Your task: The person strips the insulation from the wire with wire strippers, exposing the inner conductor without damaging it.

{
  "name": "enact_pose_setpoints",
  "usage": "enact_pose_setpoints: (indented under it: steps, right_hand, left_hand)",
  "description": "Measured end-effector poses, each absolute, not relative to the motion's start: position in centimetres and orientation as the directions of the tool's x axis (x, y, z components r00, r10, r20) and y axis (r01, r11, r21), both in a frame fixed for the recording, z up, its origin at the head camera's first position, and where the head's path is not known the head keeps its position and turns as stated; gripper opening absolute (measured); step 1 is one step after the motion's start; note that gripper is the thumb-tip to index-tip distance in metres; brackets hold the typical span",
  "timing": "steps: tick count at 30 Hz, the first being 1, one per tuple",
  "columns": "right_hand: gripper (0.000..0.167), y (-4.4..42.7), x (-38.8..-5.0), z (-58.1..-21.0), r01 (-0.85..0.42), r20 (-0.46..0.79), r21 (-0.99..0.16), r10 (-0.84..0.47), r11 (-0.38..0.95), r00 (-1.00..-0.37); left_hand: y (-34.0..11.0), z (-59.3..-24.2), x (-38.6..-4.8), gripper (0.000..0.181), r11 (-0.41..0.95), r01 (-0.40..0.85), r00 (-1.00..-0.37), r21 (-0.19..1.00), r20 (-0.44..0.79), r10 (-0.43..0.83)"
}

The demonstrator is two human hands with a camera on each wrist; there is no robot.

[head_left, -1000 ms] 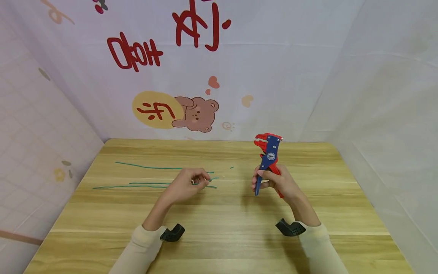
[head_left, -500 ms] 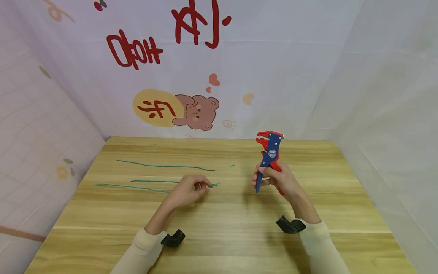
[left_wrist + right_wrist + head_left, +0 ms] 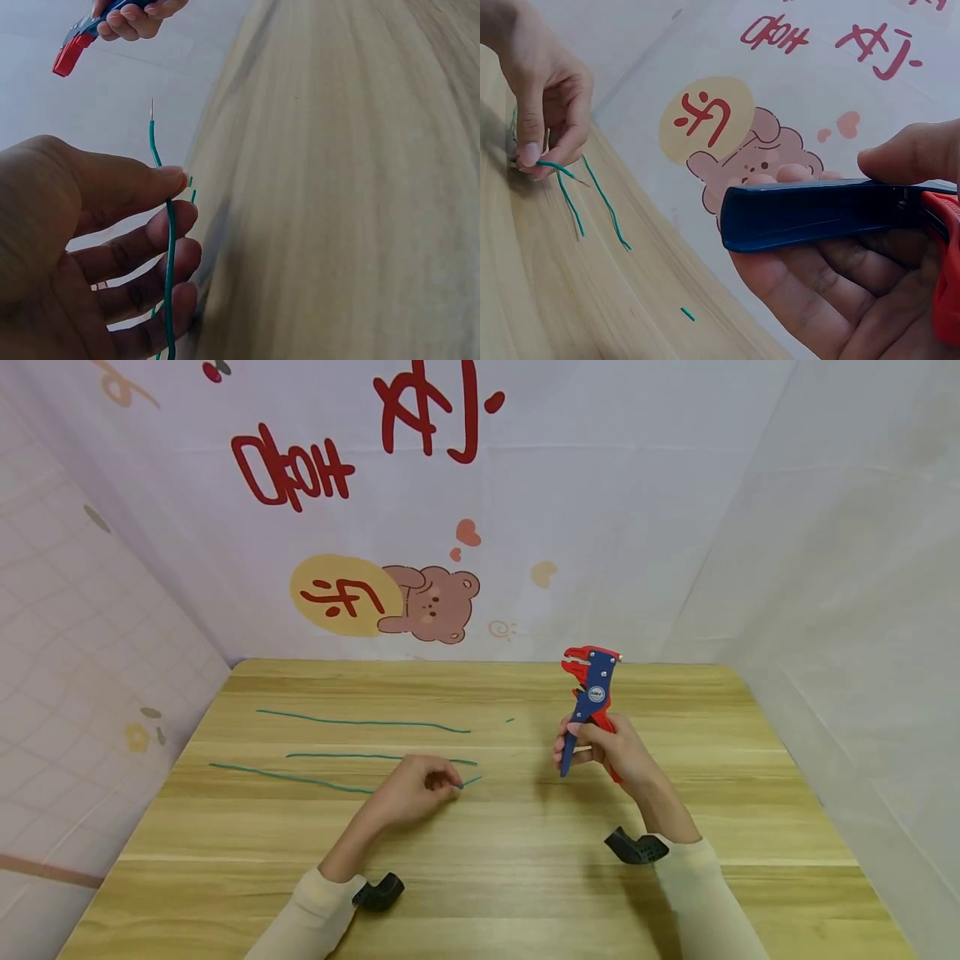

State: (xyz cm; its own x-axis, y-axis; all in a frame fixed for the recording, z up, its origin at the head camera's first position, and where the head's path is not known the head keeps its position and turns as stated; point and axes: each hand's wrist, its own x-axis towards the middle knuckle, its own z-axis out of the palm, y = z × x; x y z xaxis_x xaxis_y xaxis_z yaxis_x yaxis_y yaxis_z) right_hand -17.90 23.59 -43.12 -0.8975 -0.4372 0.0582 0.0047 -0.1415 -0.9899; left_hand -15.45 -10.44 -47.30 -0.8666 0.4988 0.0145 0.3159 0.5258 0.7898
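My left hand (image 3: 420, 787) pinches a thin green wire (image 3: 169, 262) between thumb and index finger, close to its right end. Bare metal (image 3: 151, 109) shows at that tip in the left wrist view. The wire's long left part trails on the table toward the left. My right hand (image 3: 617, 750) grips a red and blue wire stripper (image 3: 596, 693) above the table, its head pointing away from me and its jaws apart. In the right wrist view the blue handle (image 3: 802, 217) lies across the fingers, with the thumb on top.
Two more green wires lie farther back on the wooden table (image 3: 510, 877): a back wire (image 3: 360, 722) and a middle wire (image 3: 330, 756) passing behind my left hand. A short green scrap (image 3: 510, 721) lies right of them. A printed cloth (image 3: 600, 527) hangs behind the table.
My left hand has moved slightly toward me with the pinched wire, uncovering the right ends of the back and middle wires. The right hand and wire stripper have hardly moved.
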Motion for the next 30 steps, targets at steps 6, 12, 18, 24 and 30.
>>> enact_pose_setpoints:
  steps: [6, 12, 18, 24, 30]
  right_hand:
    - [0.025, 23.7, -18.1, -43.5, 0.015, 0.047, -0.99, -0.432, -0.14, -0.901]
    - [0.022, 24.0, -18.2, -44.0, 0.042, 0.025, -0.988, -0.423, -0.149, -0.906]
    - [0.023, 24.2, -18.6, -44.6, 0.074, -0.006, -0.986, -0.41, -0.15, -0.912]
    - [0.027, 24.5, -18.9, -45.2, 0.102, -0.037, -0.985, -0.402, -0.141, -0.915]
    - [0.027, 24.7, -19.1, -45.8, 0.126, -0.074, -0.986, -0.391, -0.108, -0.917]
  left_hand:
    - [-10.4, -47.6, -15.4, 0.005, 0.534, 0.347, -0.854, 0.771, 0.024, 0.519]
    - [-10.3, -47.8, -15.1, 0.006, 0.562, 0.357, -0.855, 0.746, 0.02, 0.518]
    - [-10.3, -47.8, -15.0, 0.006, 0.575, 0.358, -0.862, 0.736, 0.024, 0.507]
    - [-10.2, -47.8, -15.2, 0.007, 0.57, 0.367, -0.871, 0.736, 0.057, 0.487]
    - [-10.2, -47.8, -15.2, 0.007, 0.584, 0.342, -0.892, 0.737, 0.06, 0.447]
